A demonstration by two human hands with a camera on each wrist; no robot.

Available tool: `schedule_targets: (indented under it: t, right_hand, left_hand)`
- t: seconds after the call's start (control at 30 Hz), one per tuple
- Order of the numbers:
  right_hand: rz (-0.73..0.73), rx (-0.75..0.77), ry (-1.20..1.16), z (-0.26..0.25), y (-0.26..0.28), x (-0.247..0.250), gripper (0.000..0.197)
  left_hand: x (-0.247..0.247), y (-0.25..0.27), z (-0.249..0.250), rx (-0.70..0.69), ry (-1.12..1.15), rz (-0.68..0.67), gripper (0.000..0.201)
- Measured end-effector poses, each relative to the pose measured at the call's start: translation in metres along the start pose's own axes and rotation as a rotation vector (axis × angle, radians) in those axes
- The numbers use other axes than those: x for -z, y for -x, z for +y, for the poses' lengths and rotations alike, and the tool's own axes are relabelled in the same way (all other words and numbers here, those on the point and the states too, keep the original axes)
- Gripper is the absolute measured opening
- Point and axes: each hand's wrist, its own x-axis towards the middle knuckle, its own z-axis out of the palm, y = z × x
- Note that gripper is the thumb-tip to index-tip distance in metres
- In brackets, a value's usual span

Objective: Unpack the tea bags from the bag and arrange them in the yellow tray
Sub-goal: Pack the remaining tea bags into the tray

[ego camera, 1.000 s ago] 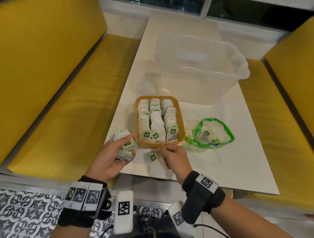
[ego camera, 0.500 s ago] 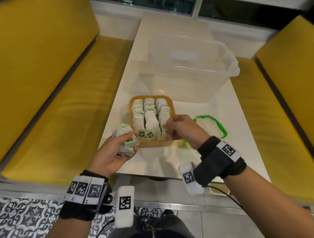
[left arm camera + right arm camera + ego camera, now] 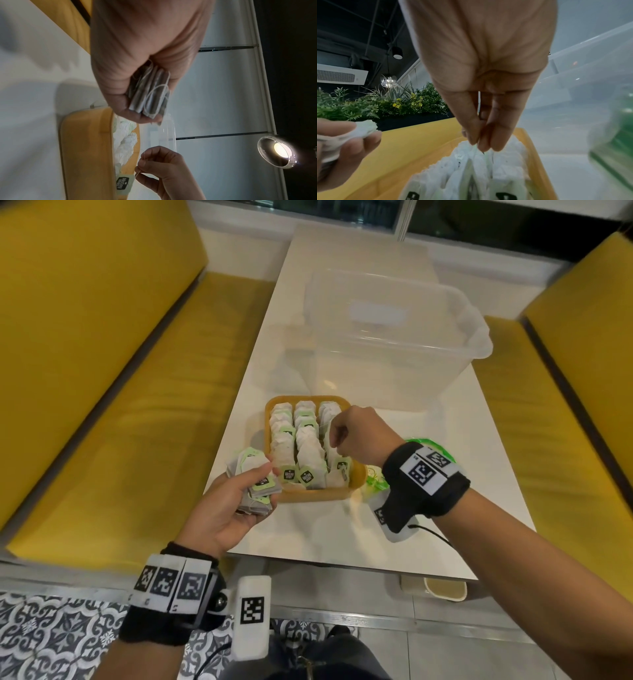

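The yellow tray (image 3: 310,495) sits on the white table with three rows of white tea bags (image 3: 305,440) standing in it, green tags at the front. My right hand (image 3: 334,436) hovers over the right row and pinches a thin tea bag string (image 3: 143,159) between thumb and fingertips (image 3: 475,140); its green tag (image 3: 123,183) hangs by the tray's rim. My left hand (image 3: 255,491) is just left of the tray, gripping a stack of tea bags (image 3: 255,477) (image 3: 150,94). The green-rimmed bag (image 3: 375,479) lies right of the tray, mostly hidden by my right wrist.
A large clear plastic bin (image 3: 394,337) stands right behind the tray. Yellow benches (image 3: 120,405) flank the narrow table (image 3: 325,535) on both sides. The table's front edge is close under my wrists.
My right hand has gone from the table in front of the tray, where a loose tea bag lay, up over the tray's right row. The left hand still holds its stack.
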Motion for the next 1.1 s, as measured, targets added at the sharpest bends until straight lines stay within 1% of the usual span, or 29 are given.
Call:
schedule_targets:
  t: [0.13, 0.23, 0.3, 0.4, 0.47, 0.63, 0.73, 0.8, 0.9, 1.07, 1.1]
  right_hand:
    - [-0.024, 0.006, 0.068, 0.004, -0.001, -0.001, 0.030]
    - [-0.065, 0.017, 0.156, 0.003, 0.006, 0.000, 0.023]
    - [-0.125, 0.021, 0.206, 0.000, 0.010, -0.001, 0.022]
    - [-0.219, 0.050, 0.302, -0.002, 0.012, -0.004, 0.027]
    - [-0.261, 0.059, 0.384, -0.002, 0.011, -0.008, 0.027]
    - [-0.226, 0.072, 0.558, -0.001, 0.003, -0.020, 0.020]
    - [-0.247, 0.052, 0.547, -0.001, -0.001, -0.021, 0.012]
    - [-0.253, 0.051, 0.525, -0.001, -0.001, -0.019, 0.002]
    - [-0.235, 0.047, 0.489, 0.001, -0.001, -0.016, 0.008]
    - [-0.223, 0.022, 0.492, 0.000, 0.002, -0.014, 0.013]
    - [-0.227, 0.017, 0.490, 0.000, 0.002, -0.014, 0.011]
  left_hand:
    - [0.002, -0.003, 0.000, 0.005, 0.008, 0.012, 0.022]
    - [0.002, -0.005, 0.000, 0.013, 0.014, 0.008, 0.019]
    - [0.001, -0.007, 0.000, 0.021, 0.017, 0.008, 0.018]
    - [0.000, -0.010, -0.001, 0.029, 0.024, 0.009, 0.022]
    - [-0.001, -0.011, -0.001, 0.035, 0.025, 0.012, 0.024]
    - [-0.002, -0.013, 0.001, 0.032, 0.019, 0.012, 0.025]
    - [0.000, -0.013, 0.002, 0.026, 0.018, 0.018, 0.025]
    - [0.001, -0.013, 0.002, 0.027, 0.021, 0.017, 0.027]
    - [0.002, -0.013, 0.003, 0.024, 0.026, 0.017, 0.027]
    - [0.001, -0.013, 0.004, 0.012, 0.020, 0.022, 0.026]
    - [0.001, -0.013, 0.004, 0.012, 0.020, 0.023, 0.027]
